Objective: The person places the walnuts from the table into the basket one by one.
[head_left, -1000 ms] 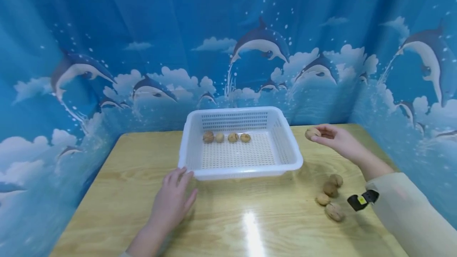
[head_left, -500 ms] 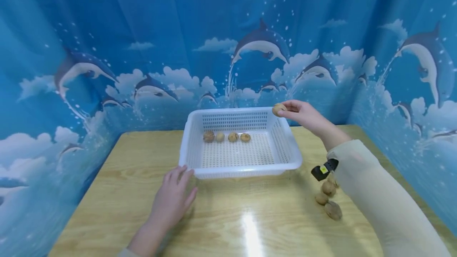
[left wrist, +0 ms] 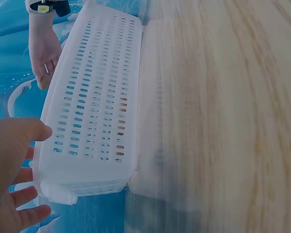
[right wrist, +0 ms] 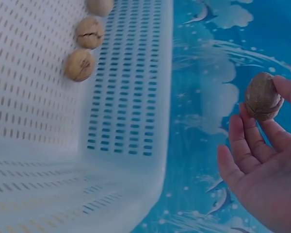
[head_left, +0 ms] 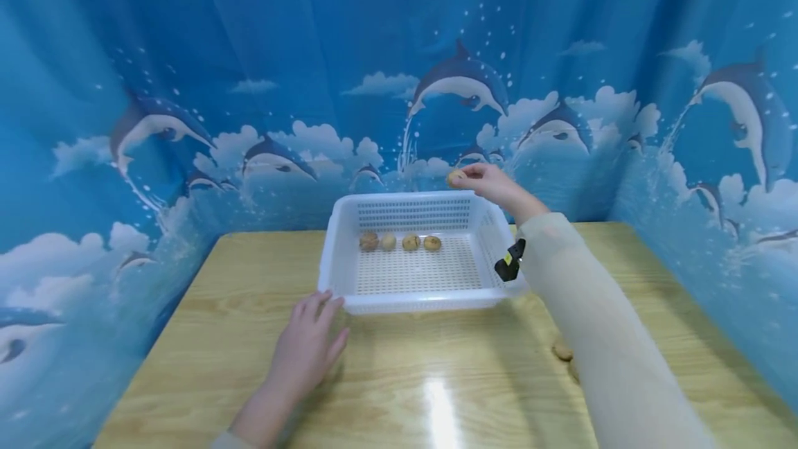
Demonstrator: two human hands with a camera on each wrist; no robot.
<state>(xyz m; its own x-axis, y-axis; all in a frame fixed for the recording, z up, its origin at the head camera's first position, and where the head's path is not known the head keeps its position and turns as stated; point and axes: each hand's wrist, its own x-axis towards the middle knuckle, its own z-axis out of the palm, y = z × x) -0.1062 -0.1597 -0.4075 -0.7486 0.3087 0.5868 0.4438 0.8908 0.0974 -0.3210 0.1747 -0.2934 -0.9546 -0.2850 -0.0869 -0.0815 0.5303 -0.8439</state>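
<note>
A walnut [right wrist: 263,96] is pinched between the thumb and fingers of my right hand [head_left: 494,186], raised above the far rim of a white plastic basket [head_left: 411,301]. Inside the basket, several walnuts [head_left: 410,242] lie in a row along the back wall; the right wrist view shows a cracked walnut [right wrist: 90,32] among them. My left hand [head_left: 303,346] rests at the near left corner of the basket, fingers spread, fingertips on the rim. In the left wrist view its thumb [left wrist: 39,130] lies against the basket's edge.
More walnuts [head_left: 563,349] lie on the wooden table [head_left: 249,276] to the right, partly hidden by my right sleeve [head_left: 598,324]. A blue dolphin-print curtain [head_left: 337,54] stands close behind and beside the table.
My right hand has carried the walnut leftward and up, from right of the basket to above its far rim. The forearm now covers part of the loose walnuts. The left hand stays at the corner.
</note>
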